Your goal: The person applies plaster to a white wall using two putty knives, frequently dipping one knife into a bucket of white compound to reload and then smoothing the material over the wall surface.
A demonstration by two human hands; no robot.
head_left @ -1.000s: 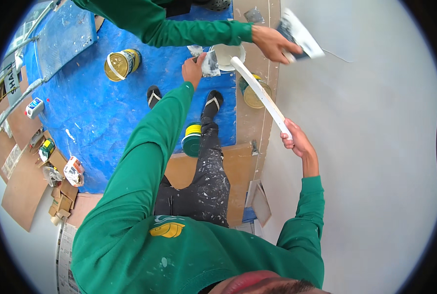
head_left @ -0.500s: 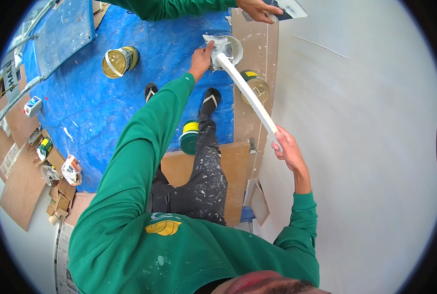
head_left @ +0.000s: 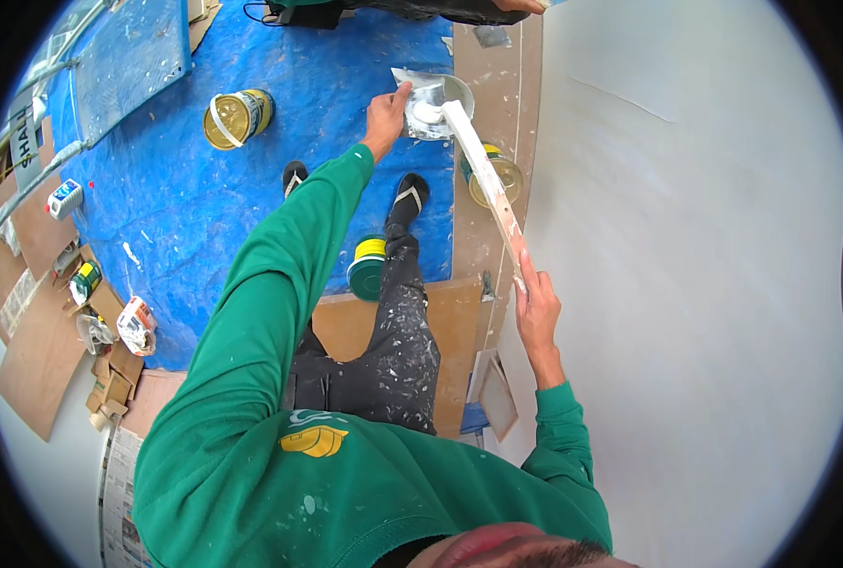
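Closest to the viewer, at the bottom of the frame, is a green sweatshirt [head_left: 213,445] with a yellow emblem and pale spots. Above it, the paint-flecked dark trousers [head_left: 407,341] run up the centre to black sandals [head_left: 410,194] with pale straps.

Right of centre, the right hand [head_left: 538,308] grips the lower end of a long stick [head_left: 483,175]. The stick slants up toward the upper centre; its far part is coated white, its near part bare and pinkish-brown.

At the upper centre, the left hand [head_left: 384,123] grips a flat metal blade [head_left: 423,93] smeared with white paste, thumb along its edge. The stick's white end is right by the blade; I cannot tell whether they touch. Both are over a pale bucket [head_left: 467,87].

A gold-lidded tin [head_left: 509,177] sits partly behind the stick. A green-lidded bucket [head_left: 367,281] with a yellow band stands beside the trousers, and a gold-topped bucket [head_left: 237,121] lies upper left on blue sheeting [head_left: 185,218]. At the top edge, part of another person's hand [head_left: 521,5] shows; its grip cannot be made out.
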